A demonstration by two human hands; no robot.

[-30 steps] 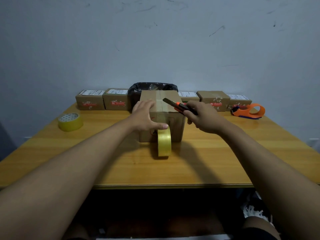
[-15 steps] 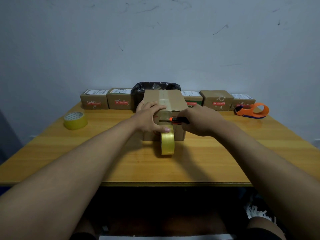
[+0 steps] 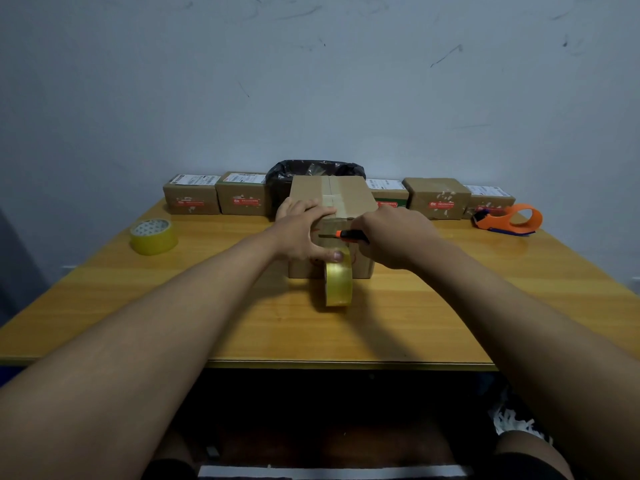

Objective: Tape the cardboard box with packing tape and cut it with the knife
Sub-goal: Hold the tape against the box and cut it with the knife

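A brown cardboard box (image 3: pixel 349 195) stands mid-table with a strip of clear tape along its top seam. A yellow roll of packing tape (image 3: pixel 338 285) stands on edge against the box's front, its tape running up the front face. My left hand (image 3: pixel 301 230) lies flat on the box's front top edge, the thumb pressing down at the top of the roll. My right hand (image 3: pixel 391 237) grips an orange and black utility knife (image 3: pixel 346 236), held level across the box's front face, its blade pointing left, just above the roll.
A second tape roll (image 3: pixel 153 236) lies flat at the left. An orange tape dispenser (image 3: pixel 509 220) sits at the right. Several small labelled boxes (image 3: pixel 436 199) and a black bag (image 3: pixel 317 169) line the back edge by the wall. The table's front edge (image 3: pixel 311 363) is near me.
My right hand brought the knife down from above the box's top to its front face, blade now level above the roll. My left thumb slid down the front toward the roll.
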